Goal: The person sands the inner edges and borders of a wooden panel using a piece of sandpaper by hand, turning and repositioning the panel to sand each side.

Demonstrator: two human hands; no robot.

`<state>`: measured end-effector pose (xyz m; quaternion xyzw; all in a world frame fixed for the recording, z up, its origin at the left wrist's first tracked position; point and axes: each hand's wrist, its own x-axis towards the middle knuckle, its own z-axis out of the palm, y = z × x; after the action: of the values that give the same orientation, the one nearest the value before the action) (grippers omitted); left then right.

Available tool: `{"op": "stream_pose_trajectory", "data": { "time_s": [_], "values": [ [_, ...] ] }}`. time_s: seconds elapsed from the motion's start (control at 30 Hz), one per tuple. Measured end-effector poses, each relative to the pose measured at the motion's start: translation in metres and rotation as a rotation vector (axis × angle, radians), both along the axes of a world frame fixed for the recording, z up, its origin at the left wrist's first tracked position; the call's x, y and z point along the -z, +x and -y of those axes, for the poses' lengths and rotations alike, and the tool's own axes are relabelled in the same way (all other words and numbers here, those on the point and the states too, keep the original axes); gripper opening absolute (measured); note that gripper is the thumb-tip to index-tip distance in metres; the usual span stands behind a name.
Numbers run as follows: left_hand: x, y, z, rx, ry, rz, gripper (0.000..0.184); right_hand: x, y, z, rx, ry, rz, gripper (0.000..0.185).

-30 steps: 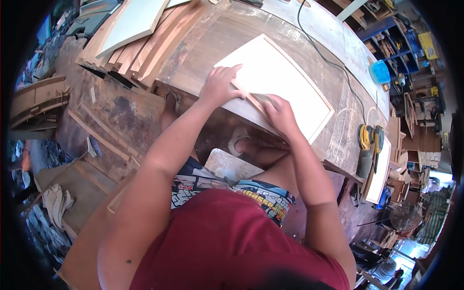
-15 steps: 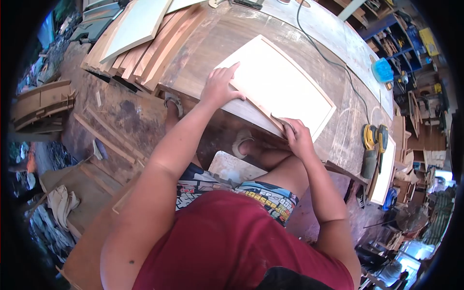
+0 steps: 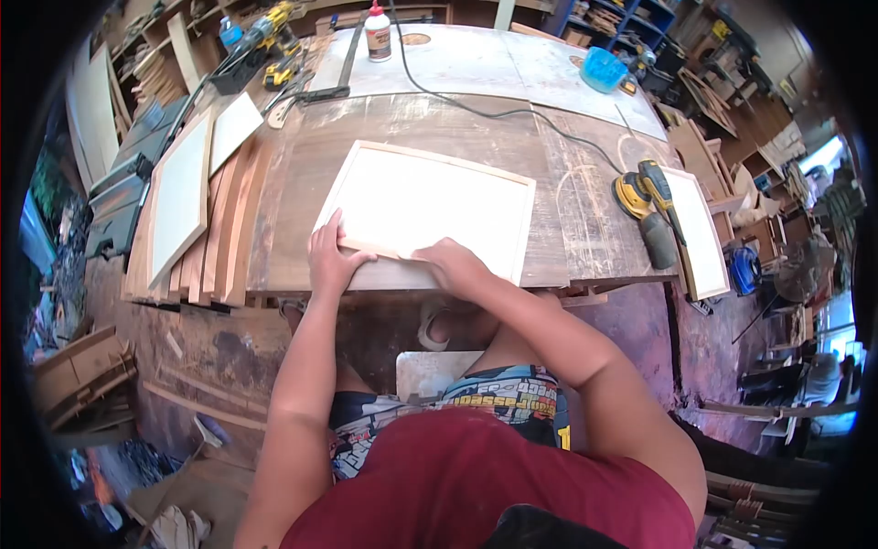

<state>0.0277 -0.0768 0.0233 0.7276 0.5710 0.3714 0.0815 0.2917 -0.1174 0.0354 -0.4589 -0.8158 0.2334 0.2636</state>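
A white panel with a thin light-wood frame lies on the wooden worktable in front of me. My left hand grips the panel's near left corner, thumb along the near edge and fingers over the frame. At the middle of the near edge is my right hand, its fingers closed on a small, thin piece pressed against the frame. That piece is mostly hidden under the fingers, and I cannot make out what it is.
A yellow sander lies on the right near another framed panel. Stacked boards with framed panels are at left. Behind are a glue bottle, a blue container, a black cable and a drill.
The head view has turned and lifted, showing more of the table's far side. My right hand has moved back along the near edge towards my left hand, which stays at the corner.
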Motion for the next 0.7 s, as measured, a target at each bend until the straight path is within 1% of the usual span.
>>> {"op": "stream_pose_trajectory", "data": {
  "time_s": [0.1, 0.13, 0.17, 0.2, 0.23, 0.27, 0.3, 0.33, 0.37, 0.43, 0.47, 0.6, 0.7],
  "values": [
    [0.004, -0.003, 0.003, -0.019, -0.057, -0.059, 0.107, -0.025, 0.008, 0.015, -0.017, -0.033, 0.027, 0.027],
    [0.005, -0.003, 0.001, -0.001, -0.047, -0.049, 0.106, -0.014, 0.000, 0.004, -0.158, 0.136, -0.045, 0.027],
    [0.006, -0.004, -0.003, 0.008, -0.034, -0.037, 0.105, -0.008, -0.016, -0.002, -0.176, 0.144, 0.089, 0.032],
    [0.009, -0.005, -0.004, 0.010, -0.047, -0.039, 0.099, 0.005, -0.036, -0.008, -0.144, 0.210, 0.100, 0.036],
    [0.011, -0.007, -0.003, -0.006, -0.063, -0.054, 0.099, 0.018, -0.052, -0.010, -0.109, 0.274, 0.112, 0.041],
    [0.012, -0.007, -0.006, 0.021, -0.031, -0.067, 0.096, 0.018, -0.059, -0.012, -0.126, 0.269, 0.100, 0.041],
    [0.009, -0.008, -0.008, 0.049, 0.005, -0.078, 0.094, 0.012, -0.065, -0.015, -0.139, 0.232, 0.141, 0.045],
    [0.006, -0.012, -0.007, 0.091, -0.013, -0.055, 0.087, 0.006, -0.072, -0.016, -0.150, 0.193, 0.183, 0.049],
    [0.006, -0.017, -0.005, 0.078, -0.017, -0.061, 0.087, 0.003, -0.072, -0.012, -0.162, 0.191, 0.176, 0.049],
    [0.004, -0.026, -0.006, 0.207, -0.067, -0.005, 0.081, -0.006, -0.050, -0.006, -0.199, 0.105, 0.237, 0.052],
    [0.004, -0.027, -0.005, 0.196, -0.068, 0.011, 0.074, -0.014, -0.036, 0.001, -0.212, 0.103, 0.249, 0.052],
    [0.006, -0.023, -0.006, 0.162, -0.029, -0.013, 0.071, -0.021, 0.009, 0.019, -0.273, 0.109, 0.231, 0.053],
    [0.007, -0.021, -0.002, 0.150, -0.042, -0.004, 0.068, -0.015, -0.009, 0.003, -0.268, 0.088, 0.173, 0.054]
  ]
}}
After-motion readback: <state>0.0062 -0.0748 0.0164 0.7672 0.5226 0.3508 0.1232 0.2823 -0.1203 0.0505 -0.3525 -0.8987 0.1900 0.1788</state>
